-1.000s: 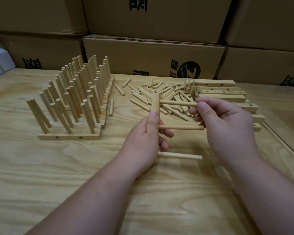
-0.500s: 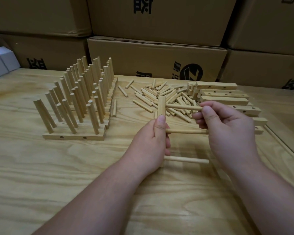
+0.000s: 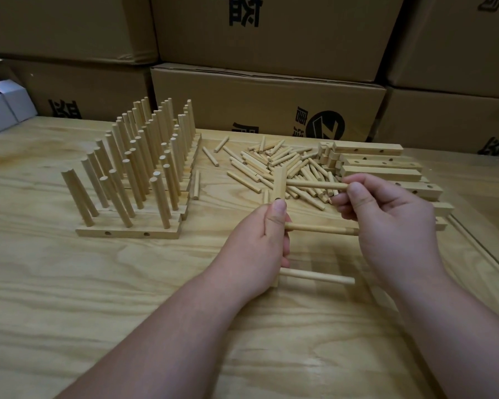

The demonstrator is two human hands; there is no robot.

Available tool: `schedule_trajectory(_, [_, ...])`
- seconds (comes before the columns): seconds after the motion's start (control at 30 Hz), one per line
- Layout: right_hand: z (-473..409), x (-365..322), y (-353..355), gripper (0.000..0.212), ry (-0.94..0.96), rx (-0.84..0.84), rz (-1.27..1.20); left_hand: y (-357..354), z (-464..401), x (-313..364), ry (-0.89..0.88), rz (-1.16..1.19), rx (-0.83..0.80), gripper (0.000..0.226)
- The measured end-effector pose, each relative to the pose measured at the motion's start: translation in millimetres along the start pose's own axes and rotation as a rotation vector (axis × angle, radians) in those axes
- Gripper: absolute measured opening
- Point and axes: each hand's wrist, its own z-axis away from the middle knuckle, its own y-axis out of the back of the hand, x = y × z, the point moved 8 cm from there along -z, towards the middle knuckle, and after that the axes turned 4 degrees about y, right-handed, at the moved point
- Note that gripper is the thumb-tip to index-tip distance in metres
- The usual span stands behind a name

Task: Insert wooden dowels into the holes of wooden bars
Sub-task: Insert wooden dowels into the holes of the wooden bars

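The left hand (image 3: 261,240) grips an upright wooden bar (image 3: 280,185) near the middle of the worktop (image 3: 69,283), two dowels already jutting from it. The right hand (image 3: 386,223) pinches a third dowel (image 3: 316,185), its tip at the bar's top hole.

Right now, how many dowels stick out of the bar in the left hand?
3: top dowel pinched by the right hand, middle dowel, bottom dowel. The left hand hides part of the bar.
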Motion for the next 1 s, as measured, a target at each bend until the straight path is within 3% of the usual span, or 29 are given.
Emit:
schedule_trajectory(0.37, [-9, -12, 1, 0.023, 0.061, -0.076, 0.010, -4, -1, -4, -0.017, 0.206, -0.062, 0.042])
schedule_trajectory(0.57, [-6, 4, 20, 0.019, -0.083, 0.168, -0.042, 9, -12, -10, 0.039, 0.602, 0.027, 0.037])
schedule_trajectory(0.7, [4, 18, -7, 0.026, -0.197, -0.085, 0.119, 11, -15, -8, 0.032, 0.753, 0.042, 0.034])
schedule_trajectory(0.83, [23, 9, -42, 0.016, -0.109, -0.439, 0.172, 11, -15, -6, -0.006, 0.834, 0.033, 0.034])
schedule_trajectory(1.0, [26, 15, -49, 0.003, -0.106, -0.529, 0.281, 6, -14, -4, -0.010, 0.778, 0.000, 0.034])
